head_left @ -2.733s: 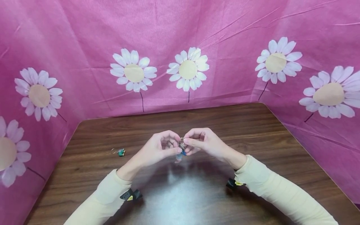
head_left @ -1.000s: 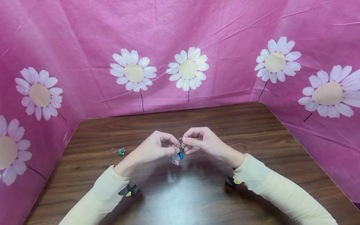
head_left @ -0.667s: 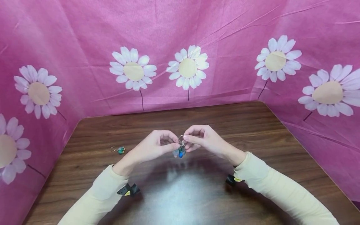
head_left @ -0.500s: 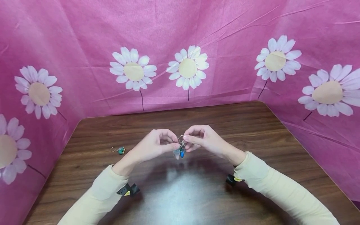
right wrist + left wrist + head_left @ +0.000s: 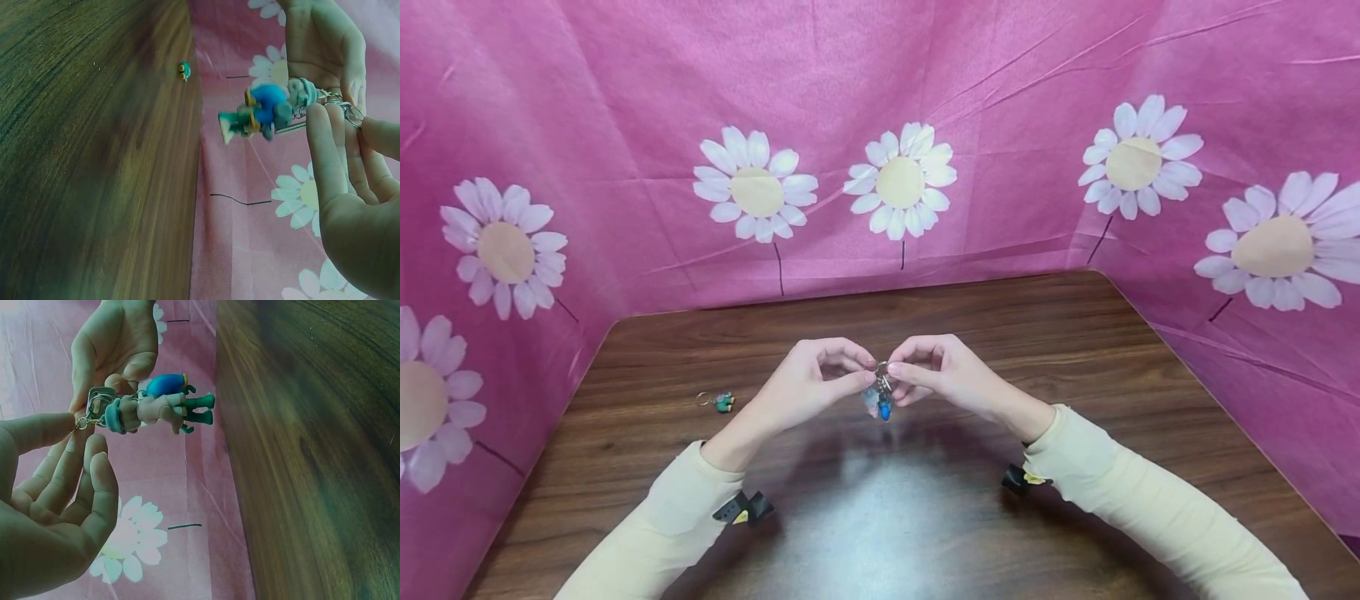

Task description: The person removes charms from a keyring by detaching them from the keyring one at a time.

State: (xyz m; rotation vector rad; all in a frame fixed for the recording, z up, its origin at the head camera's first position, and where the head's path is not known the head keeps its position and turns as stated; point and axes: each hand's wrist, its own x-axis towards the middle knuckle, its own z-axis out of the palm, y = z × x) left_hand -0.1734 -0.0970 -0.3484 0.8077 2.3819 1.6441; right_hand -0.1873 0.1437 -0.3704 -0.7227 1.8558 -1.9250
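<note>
In the head view, my left hand (image 5: 812, 379) and right hand (image 5: 947, 371) meet above the middle of the table. Thumb and fingertips of each pinch a metal key ring (image 5: 882, 365) from opposite sides. Several small figurine charms (image 5: 883, 408) dangle from it over the tabletop. The left wrist view shows a pale pink figure (image 5: 150, 412) with a teal hat, beside a blue piece (image 5: 165, 385) and green legs (image 5: 201, 411). In the right wrist view, a figure with a blue body (image 5: 269, 103) hangs from the ring (image 5: 355, 117). Fingertips partly hide the ring.
A green elephant-like keychain (image 5: 724, 403) with its own ring lies on the wooden table (image 5: 1037, 325), left of my left hand. Pink cloth (image 5: 1000, 100) with printed daisies surrounds the table's back and sides. Black straps (image 5: 745, 507) show at both sleeves.
My left fingertips have risen a little along the ring, while my right hand has stayed nearly still. The charms, partly behind the left thumb before, swing and now hang in fuller view.
</note>
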